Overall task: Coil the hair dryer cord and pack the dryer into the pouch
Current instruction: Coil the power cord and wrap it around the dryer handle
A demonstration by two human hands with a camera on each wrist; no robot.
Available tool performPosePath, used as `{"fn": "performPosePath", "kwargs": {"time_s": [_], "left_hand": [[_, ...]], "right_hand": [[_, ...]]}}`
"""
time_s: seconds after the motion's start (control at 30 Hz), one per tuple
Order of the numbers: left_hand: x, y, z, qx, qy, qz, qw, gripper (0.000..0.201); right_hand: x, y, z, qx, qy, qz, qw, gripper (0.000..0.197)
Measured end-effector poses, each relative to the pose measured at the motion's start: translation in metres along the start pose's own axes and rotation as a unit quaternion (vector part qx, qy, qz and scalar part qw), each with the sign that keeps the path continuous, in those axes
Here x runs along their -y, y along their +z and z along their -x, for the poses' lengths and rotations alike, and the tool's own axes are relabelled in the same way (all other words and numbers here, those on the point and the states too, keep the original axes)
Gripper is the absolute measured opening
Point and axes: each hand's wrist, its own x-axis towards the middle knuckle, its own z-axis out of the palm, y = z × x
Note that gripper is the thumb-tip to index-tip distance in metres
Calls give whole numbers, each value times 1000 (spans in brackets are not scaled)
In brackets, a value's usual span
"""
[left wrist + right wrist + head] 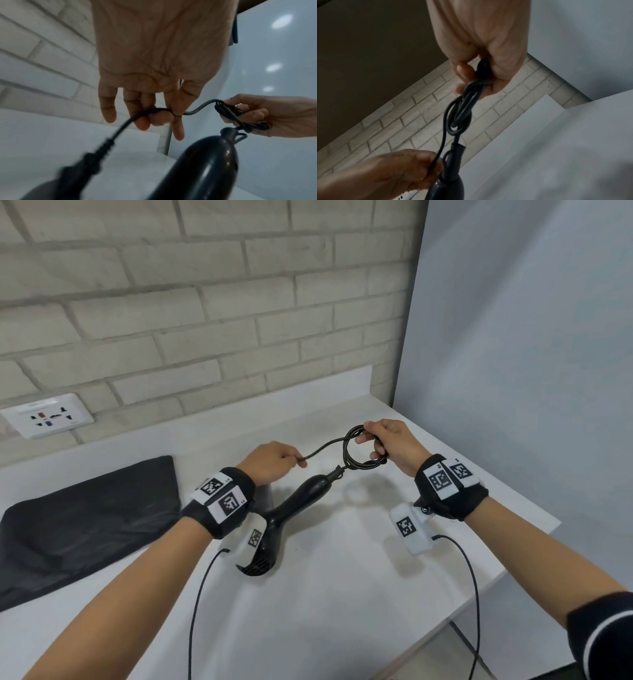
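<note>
The black hair dryer (289, 510) lies on the white counter (342, 594), handle pointing toward the back right. Its black cord (358, 451) is looped into a small coil above the handle end. My right hand (390, 445) grips that coil (464, 108) with curled fingers. My left hand (274, 462) pinches the cord's free stretch (197, 109) between thumb and fingers, a little left of the coil. The plug end (82, 166) hangs blurred below my left hand. The black pouch (89, 518) lies flat at the left of the counter.
A white wall socket (48, 414) sits on the brick wall at the left. A grey-white partition (513, 371) closes the right side. The counter's right edge (507, 570) runs diagonally close to my right forearm. Thin black wrist-camera cables (472, 594) hang down.
</note>
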Motion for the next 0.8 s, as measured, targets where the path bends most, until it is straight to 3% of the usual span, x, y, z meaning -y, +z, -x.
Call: {"fn": "performPosePath", "kwargs": {"time_s": [0.13, 0.2, 0.27, 0.33, 0.4, 0.57, 0.7, 0.8], "left_hand": [[-15, 20, -7, 41, -28, 105, 993, 30], [-29, 28, -9, 23, -18, 175, 984, 22], [-44, 34, -11, -24, 5, 199, 980, 28], [-54, 37, -16, -97, 43, 196, 975, 30], [-55, 37, -22, -140, 74, 186, 970, 19], [-44, 31, -25, -151, 108, 96, 978, 13], [-43, 33, -25, -168, 114, 96, 975, 15], [-43, 36, -26, -172, 129, 65, 974, 16]], "right_hand": [[0, 3, 2, -16, -12, 7, 1000, 21], [0, 4, 3, -20, -18, 18, 999, 20], [0, 4, 3, -23, -20, 24, 999, 20], [-1, 4, 3, -25, -21, 30, 999, 20], [-3, 0, 3, -23, -17, 36, 999, 20], [-3, -9, 4, 29, 21, 42, 998, 17], [6, -13, 4, 97, 84, 74, 989, 26], [6, -16, 3, 118, 60, 159, 978, 28]]}}
